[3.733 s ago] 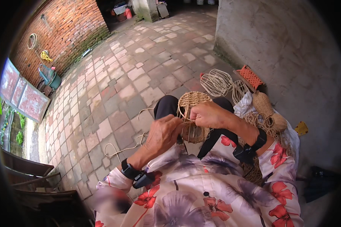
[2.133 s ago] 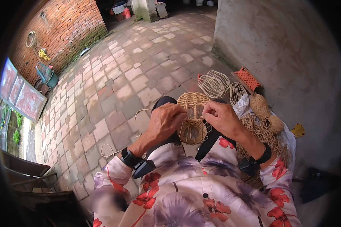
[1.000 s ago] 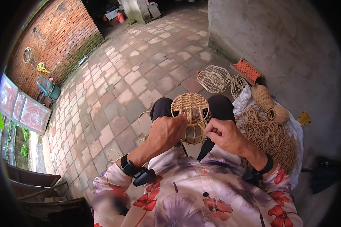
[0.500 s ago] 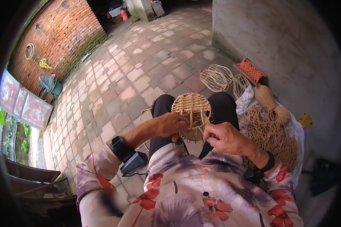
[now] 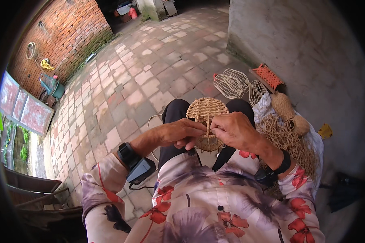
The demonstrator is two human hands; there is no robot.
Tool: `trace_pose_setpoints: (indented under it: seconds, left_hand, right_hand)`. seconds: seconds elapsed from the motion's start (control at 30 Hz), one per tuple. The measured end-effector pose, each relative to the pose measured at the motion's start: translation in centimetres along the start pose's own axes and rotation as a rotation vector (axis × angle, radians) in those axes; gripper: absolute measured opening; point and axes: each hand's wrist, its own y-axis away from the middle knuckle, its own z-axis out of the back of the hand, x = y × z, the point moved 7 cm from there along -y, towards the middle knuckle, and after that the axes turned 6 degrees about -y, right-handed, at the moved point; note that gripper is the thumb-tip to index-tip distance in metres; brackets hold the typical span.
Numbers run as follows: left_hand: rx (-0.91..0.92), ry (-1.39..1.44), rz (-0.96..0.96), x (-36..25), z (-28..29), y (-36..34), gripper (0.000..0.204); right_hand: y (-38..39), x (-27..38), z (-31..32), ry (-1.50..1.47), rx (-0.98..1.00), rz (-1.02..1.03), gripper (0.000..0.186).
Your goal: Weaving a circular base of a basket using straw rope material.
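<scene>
Right hand (image 5: 233,127): grip drawn together, thumb and forefinger pinched at the central upright of the woven basket (image 5: 207,107). Anything caught between them is too small to make out. Left hand (image 5: 184,130): fingers stretched across the basket's left side, tips close by the right hand's. Cannot tell whether this grip is clamped on anything, as the palm side is hidden.

Basket is straw-coloured, a tight-woven round part above, a gap crossed by uprights, more weaving below. It sits between the person's knees, in dark trousers (image 5: 176,111). Pale shirt (image 5: 198,210) with red and purple flowers; a dark device strapped at each wrist.

A loose pale strand (image 5: 151,121) curves by the left knee. Right of the person, a tangled heap of twine (image 5: 294,141) lies on white sheeting (image 5: 318,148), a gourd-shaped woven vessel (image 5: 283,104) near its top. Beyond: pale openwork frames (image 5: 231,84) and orange webbing (image 5: 267,76) near a plastered wall (image 5: 300,48). Paving (image 5: 121,101) runs to a brick wall (image 5: 69,36), a teal bucket (image 5: 58,90) at its foot.
</scene>
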Motion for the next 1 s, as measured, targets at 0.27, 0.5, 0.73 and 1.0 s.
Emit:
trace_pose_setpoints:
  seconds: [0.27,0.5,0.73,1.0]
  left_hand:
    - [-0.459,-0.606,-0.454,-2.3,-1.1,1.8,0.024]
    - [-0.601,-0.792,-0.607,-2.7,-1.3,2.1,0.023]
    - [-0.69,-0.694,-0.484,-4.9,-0.3,1.0,0.032]
    - [-0.463,-0.334,-0.234,-2.5,0.5,-1.4,0.028]
  right_hand:
    - [1.0,-0.5,-0.1,-0.317,-0.057,-0.154,0.008]
    - [2.4,-0.4,-0.2,-0.167,-0.168,-0.033,0.012]
    - [2.6,0.3,-0.6,-0.063,-0.246,0.061,0.013]
    - [2.2,0.0,-0.8,-0.089,-0.241,0.045,0.013]
